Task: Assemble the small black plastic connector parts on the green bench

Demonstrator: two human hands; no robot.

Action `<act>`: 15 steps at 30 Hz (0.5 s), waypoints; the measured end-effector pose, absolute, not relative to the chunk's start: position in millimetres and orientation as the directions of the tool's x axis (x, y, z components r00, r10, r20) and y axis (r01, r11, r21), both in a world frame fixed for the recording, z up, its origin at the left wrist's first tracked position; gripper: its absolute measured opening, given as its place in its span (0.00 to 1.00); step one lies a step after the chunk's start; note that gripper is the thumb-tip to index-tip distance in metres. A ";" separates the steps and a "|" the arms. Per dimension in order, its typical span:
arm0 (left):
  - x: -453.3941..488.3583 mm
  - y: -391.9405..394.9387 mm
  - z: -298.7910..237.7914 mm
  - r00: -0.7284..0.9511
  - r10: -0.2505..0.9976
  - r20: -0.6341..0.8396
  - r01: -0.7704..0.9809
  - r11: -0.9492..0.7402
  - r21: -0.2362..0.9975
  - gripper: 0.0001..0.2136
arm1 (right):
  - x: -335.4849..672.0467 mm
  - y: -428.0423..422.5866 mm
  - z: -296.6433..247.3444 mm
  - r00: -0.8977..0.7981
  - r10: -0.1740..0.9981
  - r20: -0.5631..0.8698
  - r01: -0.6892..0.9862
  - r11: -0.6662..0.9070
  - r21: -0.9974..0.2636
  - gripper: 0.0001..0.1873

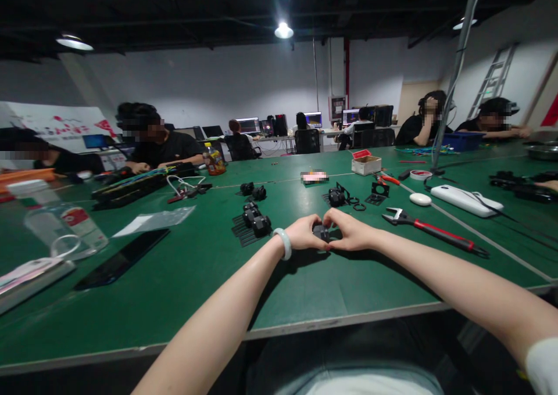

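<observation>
My left hand and my right hand meet over the green table, both closed round a small black part held between them just above the surface. A pale bangle circles my left wrist. To the left of my hands lie stacked black parts on ribbed black pieces. More black parts sit further back, and another black part lies beyond my right hand.
A red-handled adjustable wrench lies to the right. A white power strip, a tape roll and a small cardboard box stand behind it. A dark phone and a plastic bottle lie at left. Other people sit around the table.
</observation>
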State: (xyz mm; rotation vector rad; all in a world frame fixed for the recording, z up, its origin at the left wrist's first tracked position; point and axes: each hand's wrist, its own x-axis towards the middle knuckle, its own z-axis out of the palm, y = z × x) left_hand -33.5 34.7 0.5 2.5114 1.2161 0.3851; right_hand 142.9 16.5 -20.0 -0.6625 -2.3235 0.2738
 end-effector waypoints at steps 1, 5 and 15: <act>-33.4 34.6 0.5 0.601 0.793 0.097 0.705 -0.583 0.404 0.26 | 143.1 16.4 -19.4 -0.626 0.535 0.568 0.390 0.845 -0.366 0.20; -32.6 33.5 1.4 0.608 0.789 0.090 0.692 -0.582 0.427 0.26 | 144.0 16.6 -17.7 -0.625 0.546 0.558 0.402 0.838 -0.369 0.20; -30.8 28.1 6.0 0.587 0.806 0.080 0.714 -0.562 0.418 0.25 | 146.4 20.7 -20.2 -0.610 0.586 0.533 0.419 0.810 -0.410 0.21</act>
